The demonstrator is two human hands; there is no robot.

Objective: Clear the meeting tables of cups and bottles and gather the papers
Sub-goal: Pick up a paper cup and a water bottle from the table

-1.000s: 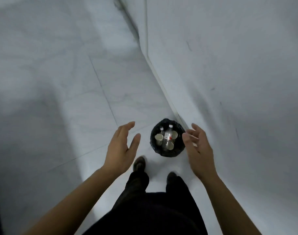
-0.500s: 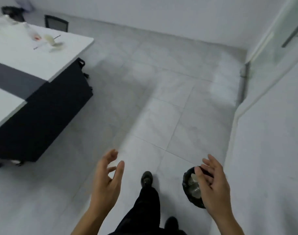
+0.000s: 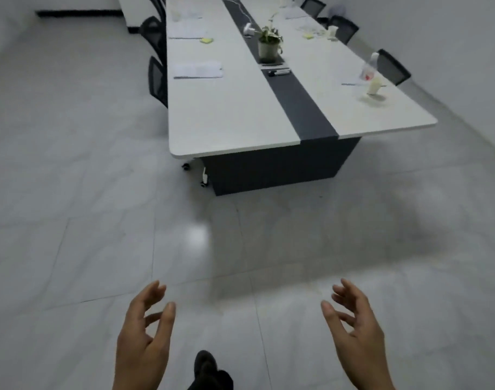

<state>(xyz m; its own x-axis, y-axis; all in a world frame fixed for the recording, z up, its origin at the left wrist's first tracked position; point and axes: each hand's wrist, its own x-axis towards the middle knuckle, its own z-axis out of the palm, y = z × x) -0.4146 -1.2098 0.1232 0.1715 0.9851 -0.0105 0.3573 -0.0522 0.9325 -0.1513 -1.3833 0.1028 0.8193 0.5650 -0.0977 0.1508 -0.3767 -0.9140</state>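
Both hands are empty right now: left hand [image 3: 145,333] down at 7 o'clock, right hand [image 3: 356,330] at 5 o'clock, palms facing each other, fingers loose and spread, gripping nothing, hovering over the grey tiled floor [image 3: 72,220]. A black shoe [image 3: 204,364] pokes out at 6 o'clock between them. The long white counter with a dark grey strip down the middle [image 3: 226,116] is at 12 o'clock, well apart from the hands. On its right half, around 1 o'clock, a clear plastic bottle with a red label [image 3: 368,67] is standing, with a pale paper cup [image 3: 375,86] just beside it on the near side, both kinda blurry. On the left half, about 11 o'clock, a white sheet of paper [image 3: 198,70] lies flat near the edge, with more white papers [image 3: 187,32] and a yellow sticky pad [image 3: 207,40] farther back. A leafy plant in a white pot [image 3: 268,46] sits on the strip, black markers [image 3: 280,71] just in front of it. Black mesh chairs [image 3: 157,77] line both long sides.
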